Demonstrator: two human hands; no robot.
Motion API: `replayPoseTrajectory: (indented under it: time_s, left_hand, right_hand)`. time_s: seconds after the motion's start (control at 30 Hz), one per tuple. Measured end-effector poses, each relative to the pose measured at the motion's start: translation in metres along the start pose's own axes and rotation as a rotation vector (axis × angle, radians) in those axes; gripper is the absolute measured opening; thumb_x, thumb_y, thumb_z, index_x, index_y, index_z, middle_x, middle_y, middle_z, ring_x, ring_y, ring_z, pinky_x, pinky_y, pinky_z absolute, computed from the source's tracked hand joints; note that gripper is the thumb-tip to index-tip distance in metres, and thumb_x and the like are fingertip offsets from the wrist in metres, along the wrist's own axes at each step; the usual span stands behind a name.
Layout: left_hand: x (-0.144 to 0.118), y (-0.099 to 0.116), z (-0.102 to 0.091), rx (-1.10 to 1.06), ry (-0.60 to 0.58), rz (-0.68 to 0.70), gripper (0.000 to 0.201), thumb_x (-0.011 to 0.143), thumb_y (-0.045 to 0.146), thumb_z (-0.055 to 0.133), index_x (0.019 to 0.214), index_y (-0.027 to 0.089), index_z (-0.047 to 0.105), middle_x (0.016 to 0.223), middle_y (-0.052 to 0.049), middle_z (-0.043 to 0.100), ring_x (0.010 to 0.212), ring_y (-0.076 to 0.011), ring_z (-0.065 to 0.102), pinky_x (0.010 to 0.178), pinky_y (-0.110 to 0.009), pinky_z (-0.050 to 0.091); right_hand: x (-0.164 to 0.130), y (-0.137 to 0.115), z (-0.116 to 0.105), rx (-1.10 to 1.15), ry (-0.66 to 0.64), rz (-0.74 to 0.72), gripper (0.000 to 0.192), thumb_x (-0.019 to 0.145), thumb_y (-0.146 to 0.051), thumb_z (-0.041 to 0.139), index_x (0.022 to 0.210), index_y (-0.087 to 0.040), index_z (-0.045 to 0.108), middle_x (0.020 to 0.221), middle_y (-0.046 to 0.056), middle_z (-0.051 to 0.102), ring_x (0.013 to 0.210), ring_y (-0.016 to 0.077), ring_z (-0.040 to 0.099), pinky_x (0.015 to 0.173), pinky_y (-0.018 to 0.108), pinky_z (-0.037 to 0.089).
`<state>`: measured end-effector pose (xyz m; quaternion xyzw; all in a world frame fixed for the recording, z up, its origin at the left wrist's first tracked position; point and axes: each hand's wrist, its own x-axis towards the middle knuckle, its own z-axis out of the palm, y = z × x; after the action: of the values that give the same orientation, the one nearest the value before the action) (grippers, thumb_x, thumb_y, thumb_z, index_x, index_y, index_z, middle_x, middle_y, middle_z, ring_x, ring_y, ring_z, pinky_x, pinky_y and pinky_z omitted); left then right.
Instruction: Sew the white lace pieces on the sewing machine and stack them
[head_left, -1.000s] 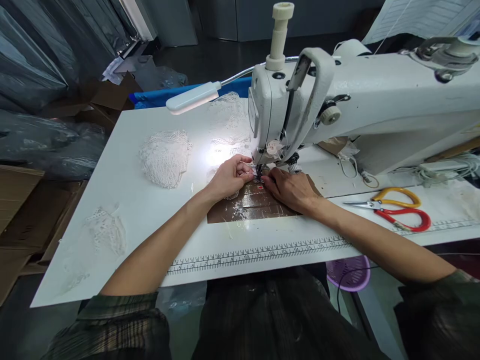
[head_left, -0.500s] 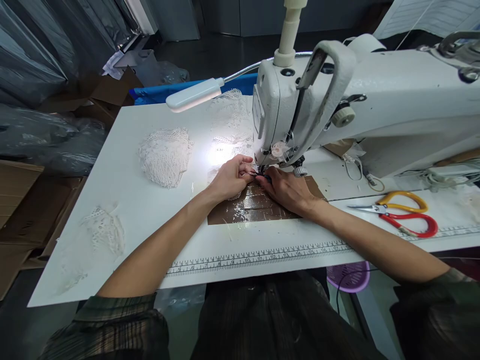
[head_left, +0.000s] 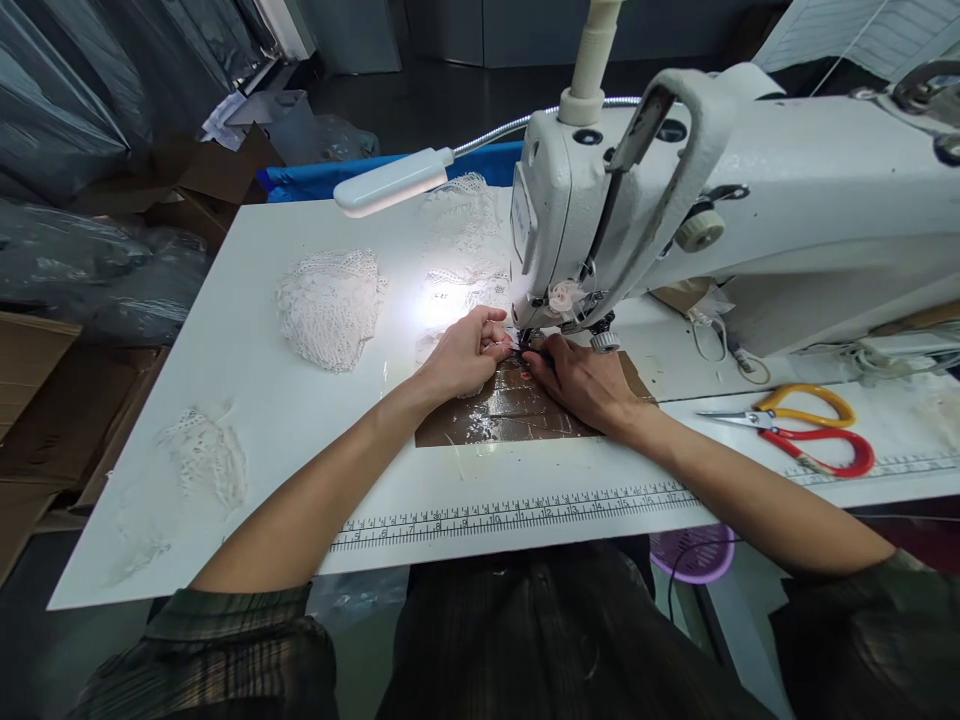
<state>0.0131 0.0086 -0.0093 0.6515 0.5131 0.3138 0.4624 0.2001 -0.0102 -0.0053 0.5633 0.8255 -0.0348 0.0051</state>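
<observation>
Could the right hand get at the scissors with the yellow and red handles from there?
Probably yes. The scissors lie uncovered on the table, beside the right forearm, with nothing seen blocking their handles. The right hand is close in by the sewing machine, so it would likely have to draw back first.

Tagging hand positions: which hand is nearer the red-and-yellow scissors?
Right. The right hand is left of the scissors, over the brown sheet; the left hand is farther left, beyond the right.

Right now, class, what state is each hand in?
Left hand: closed, pinching white fabric.
Right hand: closed, apparently on a small dark object, mostly hidden.
</observation>
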Motion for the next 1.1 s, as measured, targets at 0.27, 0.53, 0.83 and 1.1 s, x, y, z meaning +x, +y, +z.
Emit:
replayPoseTrajectory:
  time_s: [0.27, 0.53, 0.83, 1.1]
  left_hand:
    - [0.002, -0.005, 0.002, 0.007, 0.007, 0.017, 0.024, 0.082, 0.008, 0.056, 0.104, 0.018, 0.054, 0.08, 0.0, 0.064, 0.08, -0.0148, 0.06, 0.074, -0.029, 0.045]
    - [0.001, -0.003, 0.003, 0.039, 0.024, 0.013, 0.022, 0.085, 0.012, 0.058, 0.107, 0.018, 0.055, 0.077, 0.001, 0.062, 0.076, -0.0152, 0.059, 0.073, -0.03, 0.046]
    - [-0.004, -0.007, 0.002, 0.077, -0.001, 0.087, 0.024, 0.089, 0.023, 0.061, 0.112, 0.016, 0.055, 0.089, -0.004, 0.07, 0.08, -0.015, 0.064, 0.071, -0.03, 0.05]
    - [-0.017, 0.018, -0.032, 0.585, 0.221, 0.356, 0.016, 0.095, 0.029, 0.055, 0.097, 0.018, 0.066, 0.095, -0.007, 0.068, 0.082, -0.0181, 0.06, 0.075, -0.033, 0.048]
  right_hand:
    - [0.004, -0.007, 0.0, 0.02, 0.053, -0.016, 0.045, 0.104, -0.045, 0.029, 0.117, -0.012, 0.057, 0.107, 0.018, 0.072, 0.08, 0.0272, 0.064, 0.057, 0.033, 0.023]
    - [0.008, -0.004, 0.007, 0.051, 0.112, 0.015, 0.045, 0.104, -0.046, 0.03, 0.111, -0.015, 0.062, 0.094, 0.014, 0.072, 0.078, 0.0258, 0.064, 0.058, 0.032, 0.024]
    - [0.004, -0.005, 0.003, 0.127, 0.081, -0.017, 0.051, 0.105, -0.044, 0.021, 0.113, -0.014, 0.06, 0.086, 0.014, 0.072, 0.068, 0.0245, 0.063, 0.057, 0.032, 0.028]
    - [-0.028, 0.049, -0.005, 0.077, 0.15, -0.19, 0.051, 0.103, -0.048, 0.027, 0.105, -0.015, 0.066, 0.085, 0.012, 0.073, 0.068, 0.0227, 0.061, 0.059, 0.032, 0.03]
